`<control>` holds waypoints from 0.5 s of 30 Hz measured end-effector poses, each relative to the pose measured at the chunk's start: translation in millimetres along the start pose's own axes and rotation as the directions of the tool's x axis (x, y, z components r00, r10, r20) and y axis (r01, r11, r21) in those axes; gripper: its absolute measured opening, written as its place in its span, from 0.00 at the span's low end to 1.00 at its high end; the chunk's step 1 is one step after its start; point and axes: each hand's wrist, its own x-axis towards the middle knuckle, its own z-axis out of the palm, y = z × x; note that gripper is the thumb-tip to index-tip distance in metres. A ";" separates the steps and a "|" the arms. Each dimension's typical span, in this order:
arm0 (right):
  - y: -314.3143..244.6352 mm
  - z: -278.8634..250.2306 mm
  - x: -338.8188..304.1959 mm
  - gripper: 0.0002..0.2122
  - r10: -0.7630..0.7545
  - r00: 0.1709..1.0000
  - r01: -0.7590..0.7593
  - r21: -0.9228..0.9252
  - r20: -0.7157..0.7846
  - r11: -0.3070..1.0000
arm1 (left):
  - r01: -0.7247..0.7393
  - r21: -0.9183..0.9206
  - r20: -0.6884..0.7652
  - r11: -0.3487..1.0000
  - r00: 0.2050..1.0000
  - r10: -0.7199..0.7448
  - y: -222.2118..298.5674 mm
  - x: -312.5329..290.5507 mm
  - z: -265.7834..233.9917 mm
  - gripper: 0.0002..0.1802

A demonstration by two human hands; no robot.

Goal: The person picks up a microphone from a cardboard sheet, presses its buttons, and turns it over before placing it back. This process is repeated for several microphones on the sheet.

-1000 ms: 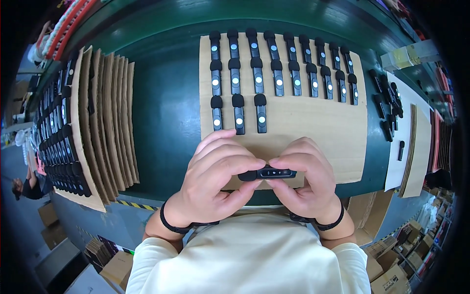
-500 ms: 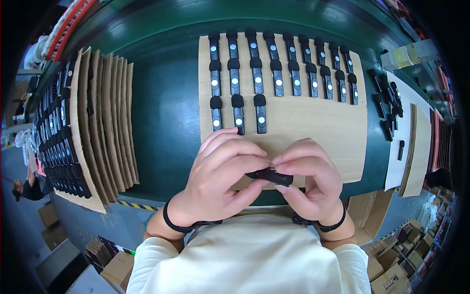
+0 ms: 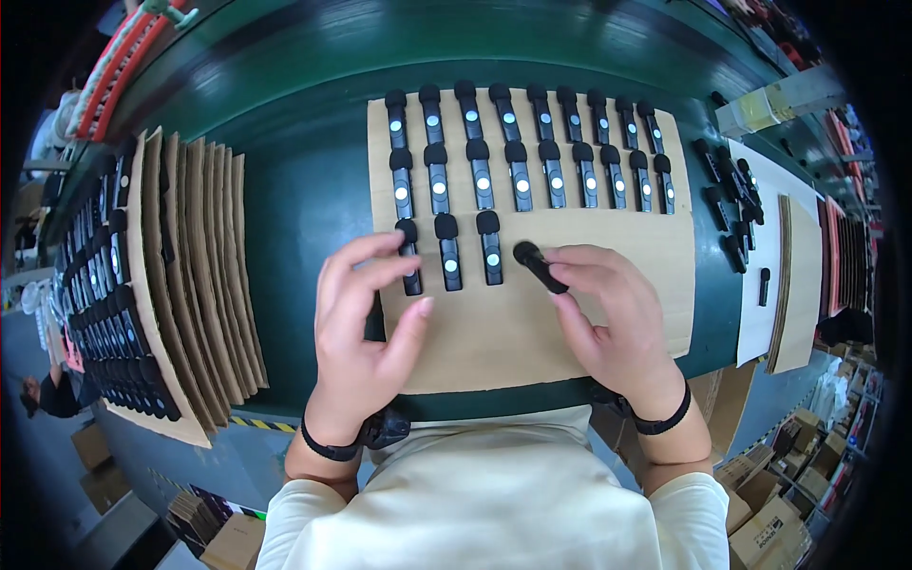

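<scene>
My right hand (image 3: 613,309) pinches a small black clip-on microphone (image 3: 539,265) with a foam top. It is tilted, foam end toward the far left, over the cardboard sheet (image 3: 475,347). My left hand (image 3: 366,323) is open, thumb and fingers spread, holding nothing. Its fingertips overlap the leftmost microphone (image 3: 411,282) of the nearest row; whether they touch it I cannot tell. Two more microphones, a middle one (image 3: 448,256) and a right one (image 3: 490,252), lie in that row. Beyond them, two longer rows of microphones (image 3: 483,180) lie foam end away from me, with pale round spots.
Cardboard sheets (image 3: 214,275) stand in a stack at the left, beside a board of many microphones (image 3: 119,323). Loose microphones (image 3: 736,190) lie piled at the right near a white sheet (image 3: 750,323). All this is on a green table (image 3: 294,209).
My hands have moved apart. The left hand has let go of the microphone and gone left; the right hand has carried it slightly away from me over the cardboard. The view has shifted a little.
</scene>
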 end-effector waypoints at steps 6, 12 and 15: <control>2.6 5.8 -11.1 0.14 -0.015 0.977 0.061 -0.207 0.214 0.977 | 0.169 -0.004 0.031 0.986 0.985 -0.168 -6.0 0.0 3.8 0.34; 8.2 13.2 -10.6 0.14 0.009 0.971 0.073 -0.330 0.241 0.941 | 0.183 -0.028 0.069 0.983 0.981 -0.181 -10.0 -1.3 7.5 0.38; 13.1 16.7 -10.7 0.15 0.036 0.984 0.036 -0.399 0.172 0.916 | 0.176 -0.075 0.098 0.982 0.981 -0.168 -8.8 0.2 11.5 0.39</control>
